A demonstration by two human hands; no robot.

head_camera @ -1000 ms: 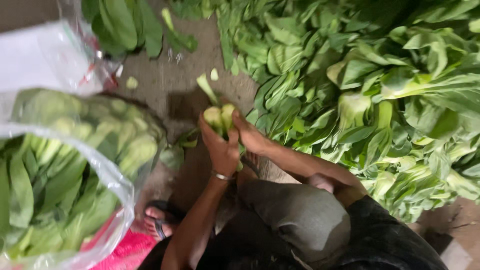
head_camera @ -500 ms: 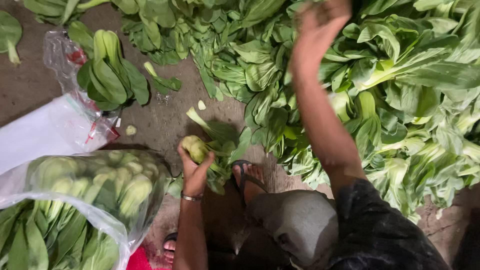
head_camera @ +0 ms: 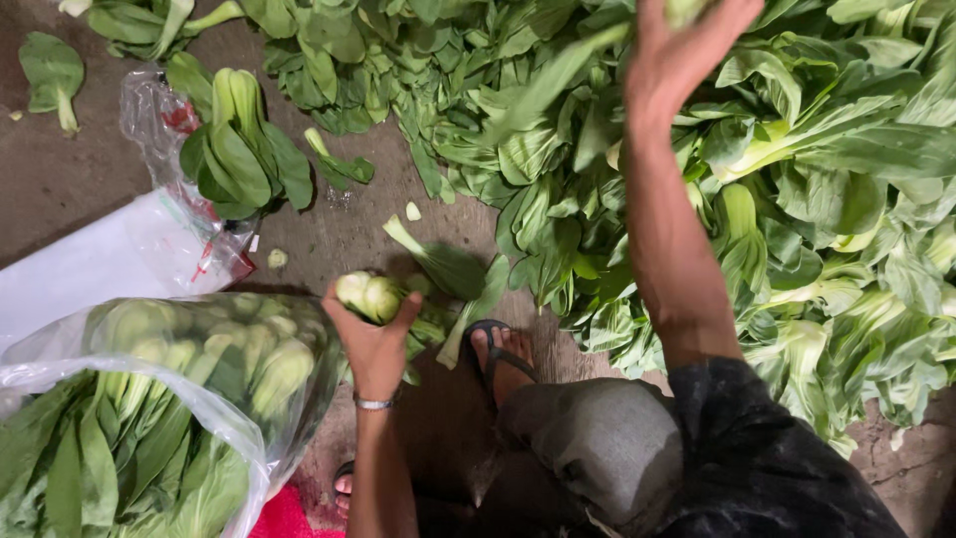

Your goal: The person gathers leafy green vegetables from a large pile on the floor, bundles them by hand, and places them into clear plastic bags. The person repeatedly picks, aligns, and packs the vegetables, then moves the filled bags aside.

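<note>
A: Over the heap of loose green leafy bok choy (head_camera: 797, 179), where is the right hand (head_camera: 687, 45)?

B: Raised on an outstretched arm, fingers curled around a pale stalk at the top edge.

A: And the left hand (head_camera: 373, 339)?

B: Low, wrist bent, gripping a small trimmed bok choy head with a pale round cut base (head_camera: 366, 295), just beside the clear crinkled plastic bag packed with greens (head_camera: 149, 399).

Two hands (head_camera: 373, 339) — two clear bags (head_camera: 149, 329) — one sandalled foot (head_camera: 498, 359)

Pale-green bok choy (head_camera: 368, 296), clear bag (head_camera: 149, 399)
</note>
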